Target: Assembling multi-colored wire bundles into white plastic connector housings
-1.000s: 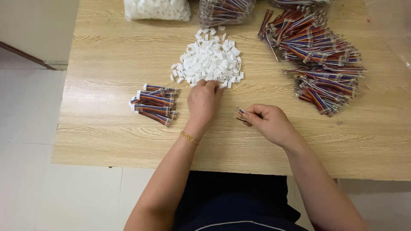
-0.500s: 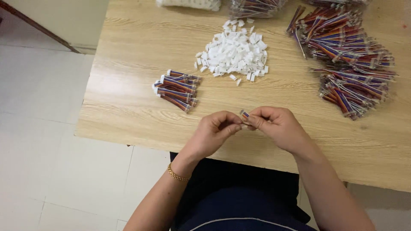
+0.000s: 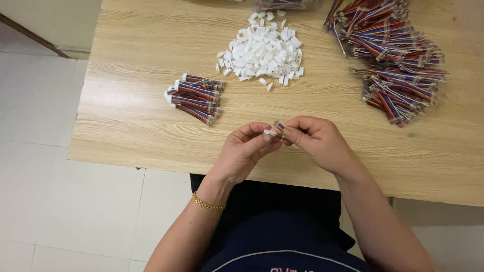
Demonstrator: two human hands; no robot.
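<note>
We pinch a small white connector housing (image 3: 268, 133) in our left hand (image 3: 245, 151) and the striped wire lead (image 3: 279, 126) in our right hand (image 3: 317, 141), below the white housing pile (image 3: 262, 50) — best lined up squarely, pressed gently.

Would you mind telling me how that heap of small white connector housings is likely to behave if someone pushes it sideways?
The heap of white housings would probably scatter, since strays already lie loose at its edge. The pieces look like light plastic, likely to slide easily on the smooth wooden table. Blocky shapes suggest little rolling.

Wire bundle (image 3: 280, 126) mostly inside right hand (image 3: 317, 143)
</note>
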